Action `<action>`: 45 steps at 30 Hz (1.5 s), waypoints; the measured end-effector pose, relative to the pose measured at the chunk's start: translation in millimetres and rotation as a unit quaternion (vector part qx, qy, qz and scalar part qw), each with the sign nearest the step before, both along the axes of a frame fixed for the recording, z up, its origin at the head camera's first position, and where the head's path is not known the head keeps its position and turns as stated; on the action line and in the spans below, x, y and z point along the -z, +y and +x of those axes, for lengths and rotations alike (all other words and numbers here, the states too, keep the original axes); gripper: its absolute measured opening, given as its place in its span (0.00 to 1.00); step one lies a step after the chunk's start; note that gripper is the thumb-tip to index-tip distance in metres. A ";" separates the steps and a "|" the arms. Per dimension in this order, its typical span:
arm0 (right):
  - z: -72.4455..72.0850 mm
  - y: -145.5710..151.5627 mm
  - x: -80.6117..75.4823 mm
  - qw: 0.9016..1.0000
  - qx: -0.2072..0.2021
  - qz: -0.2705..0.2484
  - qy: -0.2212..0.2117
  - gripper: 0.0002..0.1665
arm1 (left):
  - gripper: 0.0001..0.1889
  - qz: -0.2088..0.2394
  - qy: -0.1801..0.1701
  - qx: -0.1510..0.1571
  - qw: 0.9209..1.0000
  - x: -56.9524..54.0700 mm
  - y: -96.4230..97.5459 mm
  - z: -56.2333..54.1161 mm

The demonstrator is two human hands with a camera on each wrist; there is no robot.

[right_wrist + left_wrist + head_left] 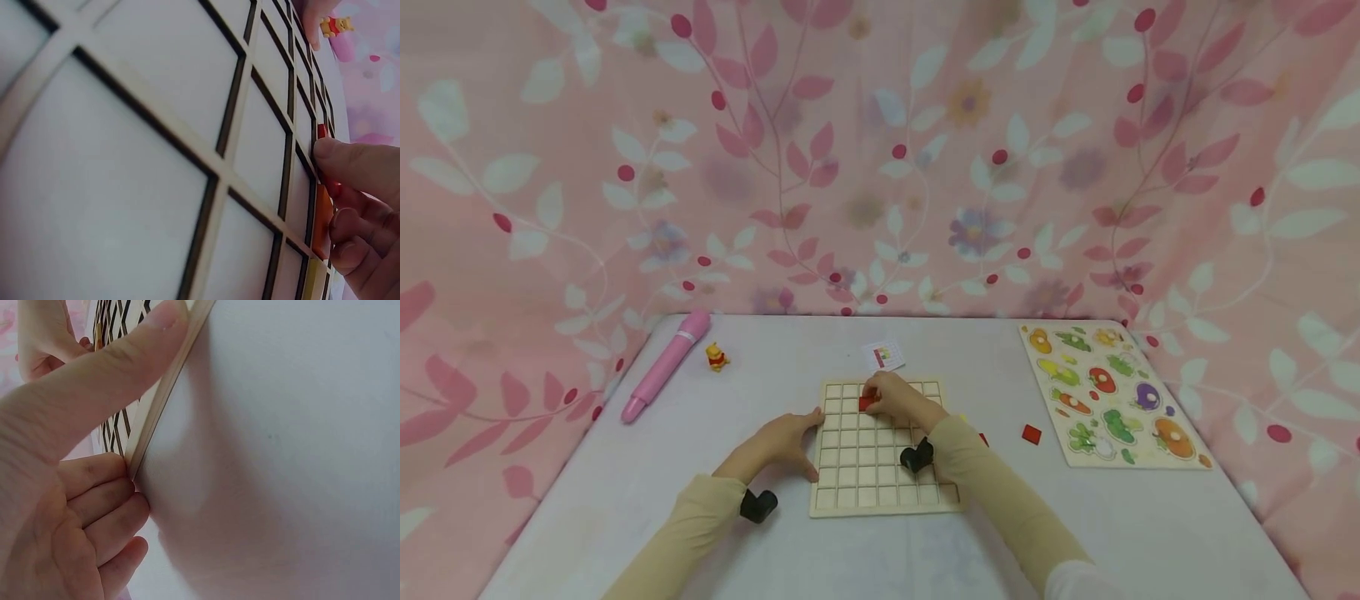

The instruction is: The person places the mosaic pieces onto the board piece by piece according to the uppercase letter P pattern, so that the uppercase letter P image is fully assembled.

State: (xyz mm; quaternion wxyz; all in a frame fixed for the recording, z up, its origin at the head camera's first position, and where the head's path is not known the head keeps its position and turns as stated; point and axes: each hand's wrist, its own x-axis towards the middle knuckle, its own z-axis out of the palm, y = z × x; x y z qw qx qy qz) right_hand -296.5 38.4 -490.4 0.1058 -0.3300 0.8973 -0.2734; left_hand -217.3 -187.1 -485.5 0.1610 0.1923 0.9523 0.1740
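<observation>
A pale wooden grid board (846, 498) lies flat on the table. At its left edge rests my left hand (786, 442), thumb and fingers spread apart; the left wrist view has the thumb (106, 378) and fingertips touching the board's side. My right hand (901, 400) reaches over the far rows and pinches a small red tile (867, 404) at a cell. Close to those fingers in the right wrist view, an orange tile (322, 225) and a yellow tile (314, 279) sit in the grid. The right hand covers part of the far rows.
Behind the board lies a small printed card (883, 356). To the right are a loose red tile (1032, 434) and a vegetable puzzle board (1120, 408). A pink tube-shaped thing (666, 367) and a yellow bear figurine (717, 358) stay at the left.
</observation>
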 end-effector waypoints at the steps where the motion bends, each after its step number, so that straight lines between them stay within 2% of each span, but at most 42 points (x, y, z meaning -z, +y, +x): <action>1: 0.3 -0.2 0.1 1.000 0.001 0.002 -0.002 0.11 | 0.54 0.000 0.000 0.000 1.000 0.0 0.0 0.5; 10: 0.6 -0.7 0.2 1.000 -0.009 0.002 0.018 0.12 | 0.54 0.000 -0.005 -0.011 1.000 -2.2 0.9 1.2; 17: 2.0 1.1 0.7 1.000 -0.013 -0.005 0.024 0.11 | 0.53 0.004 -0.004 -0.007 1.000 -0.9 0.8 1.2; 24: 11.1 5.9 -9.2 0.999 -0.023 -0.033 0.029 0.11 | 0.54 -0.001 -0.004 -0.005 1.000 -3.0 0.8 2.6; 28: 19.1 13.6 -17.7 0.997 -0.045 -0.034 0.056 0.11 | 0.53 0.001 -0.004 -0.001 1.000 -4.8 1.3 2.3; 35: 28.4 32.6 -31.3 0.988 -0.078 -0.058 0.122 0.12 | 0.53 0.000 -0.001 0.000 1.000 -4.2 -0.3 -0.3; 41: 37.8 60.8 -41.6 0.984 -0.068 -0.076 0.146 0.12 | 0.54 0.006 -0.007 0.003 1.000 -3.6 -0.1 1.1; 45: 46.7 83.6 -43.3 0.980 -0.042 -0.096 0.171 0.11 | 0.54 0.004 -0.002 0.005 1.000 -3.1 -0.3 2.0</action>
